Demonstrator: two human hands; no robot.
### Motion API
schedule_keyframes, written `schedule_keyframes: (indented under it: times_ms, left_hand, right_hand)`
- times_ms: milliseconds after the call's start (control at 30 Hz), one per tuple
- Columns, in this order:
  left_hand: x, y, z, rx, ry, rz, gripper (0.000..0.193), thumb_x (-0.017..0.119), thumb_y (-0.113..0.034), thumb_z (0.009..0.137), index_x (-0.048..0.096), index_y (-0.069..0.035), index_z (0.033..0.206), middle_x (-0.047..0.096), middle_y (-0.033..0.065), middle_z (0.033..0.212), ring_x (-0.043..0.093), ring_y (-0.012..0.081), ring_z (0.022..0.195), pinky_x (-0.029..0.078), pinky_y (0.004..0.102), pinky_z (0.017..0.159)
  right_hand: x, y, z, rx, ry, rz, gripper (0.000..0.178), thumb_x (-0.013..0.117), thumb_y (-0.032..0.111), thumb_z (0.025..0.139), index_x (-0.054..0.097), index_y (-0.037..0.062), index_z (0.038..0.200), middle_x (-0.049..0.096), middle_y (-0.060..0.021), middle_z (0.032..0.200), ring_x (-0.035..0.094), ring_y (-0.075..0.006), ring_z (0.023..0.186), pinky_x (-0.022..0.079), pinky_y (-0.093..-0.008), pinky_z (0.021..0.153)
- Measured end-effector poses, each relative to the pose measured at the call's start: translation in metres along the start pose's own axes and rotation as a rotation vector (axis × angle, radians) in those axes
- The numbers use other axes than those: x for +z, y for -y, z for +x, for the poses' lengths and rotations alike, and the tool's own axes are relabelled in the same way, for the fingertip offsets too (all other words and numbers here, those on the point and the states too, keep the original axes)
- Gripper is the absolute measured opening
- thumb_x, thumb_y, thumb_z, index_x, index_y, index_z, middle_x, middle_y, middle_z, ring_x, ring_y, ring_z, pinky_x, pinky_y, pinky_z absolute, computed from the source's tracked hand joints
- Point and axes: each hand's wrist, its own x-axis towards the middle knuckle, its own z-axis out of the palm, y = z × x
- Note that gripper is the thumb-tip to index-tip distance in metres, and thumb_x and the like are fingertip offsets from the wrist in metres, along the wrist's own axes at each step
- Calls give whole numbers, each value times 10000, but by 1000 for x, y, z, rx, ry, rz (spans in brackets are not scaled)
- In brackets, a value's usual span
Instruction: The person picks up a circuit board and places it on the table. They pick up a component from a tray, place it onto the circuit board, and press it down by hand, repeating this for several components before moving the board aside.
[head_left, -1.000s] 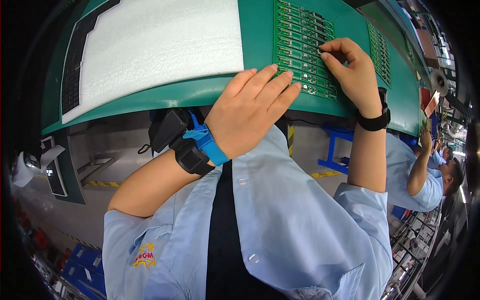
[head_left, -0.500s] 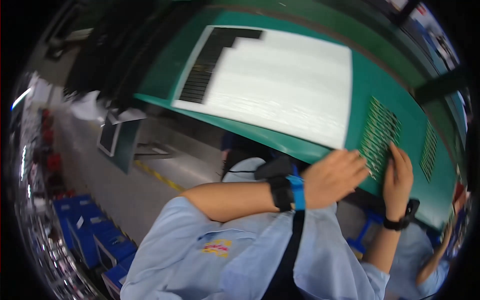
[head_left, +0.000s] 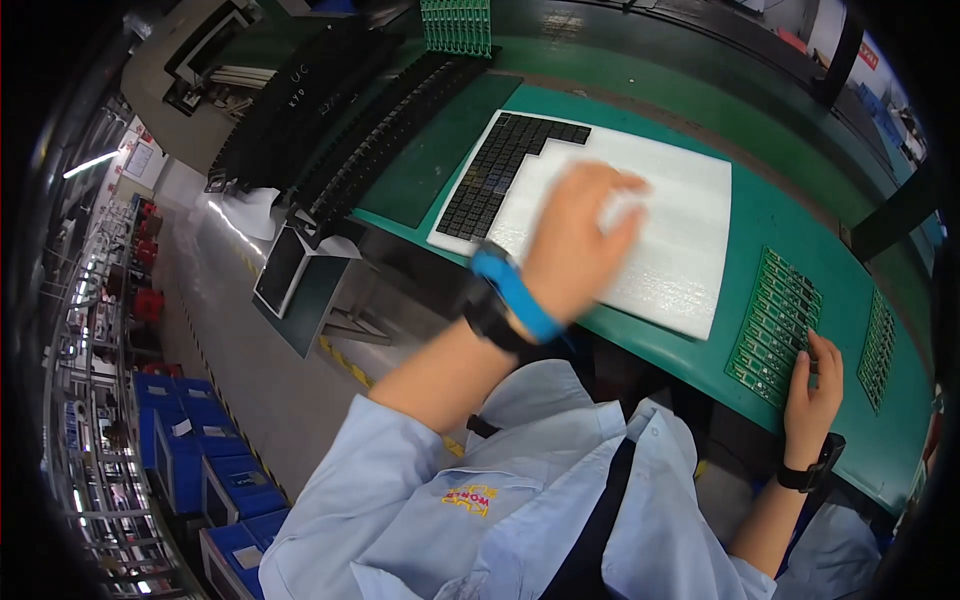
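My left hand (head_left: 580,235), blurred by motion, is over a white foam sheet (head_left: 670,230). Its thumb and a finger seem apart, but the smear hides whether anything is held. Rows of small flat black pieces (head_left: 480,190) cover the sheet's left side and part of its far edge. Farther right, a green circuit board panel (head_left: 775,320) lies flat on the green mat. My right hand (head_left: 815,390) rests at that panel's right edge, thumb and fingers stretched out and apart, with nothing seen in them.
Another green circuit board panel (head_left: 877,350) lies beyond my right hand. Black slotted racks (head_left: 370,140) stand at the left, with an upright green panel (head_left: 456,25) behind. Blue boxes (head_left: 215,440) sit on the floor at lower left. A dark post (head_left: 890,205) rises at right.
My left hand has swung left and away from the circuit board panel to above the foam sheet. My right hand remains by the panel. The whole view has shifted.
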Motion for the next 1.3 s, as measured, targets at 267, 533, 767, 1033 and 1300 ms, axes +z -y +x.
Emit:
schedule_keyframes:
  times_ms: [267,533,767,1033,1300]
  left_hand:
    - [-44,114,71,-370,223,827,505,740,-392,789,659,-51,1152,575,177,1219,538,360,1140,471,417,955]
    - [-37,108,72,-377,364,904,394,669,-333,837,702,-12,1064,661,194,1026,643,367,939,524,419,868]
    - [-28,113,63,-199,277,1005,214,581,-165,876,712,0,915,660,207,1013,652,366,911,534,446,819]
    - [-43,109,61,-219,163,774,212,593,-143,906,715,-42,1047,683,183,993,666,311,886,547,378,797]
    - [-37,49,49,-545,5,-146,211,607,-125,938,683,15,1076,687,85,900,657,147,806,548,260,748]
  right_hand:
    - [9,-4,0,-130,-29,-53,238,553,55,940,629,6,1160,594,-133,1156,599,-230,977,497,-293,761]
    - [8,0,0,-177,-37,-57,217,565,42,917,637,-10,1114,611,-150,1104,593,-284,998,479,-340,842]
    - [8,4,0,-170,-21,-66,206,553,48,934,632,-24,1110,610,-147,1102,592,-272,1008,465,-319,872]
    - [8,1,1,-203,-27,-77,201,557,49,934,636,-22,1105,614,-140,1093,595,-261,998,464,-312,866]
    - [-2,-3,-4,-125,-92,62,192,554,28,938,642,-20,1103,620,-124,1106,590,-207,1005,454,-290,869]
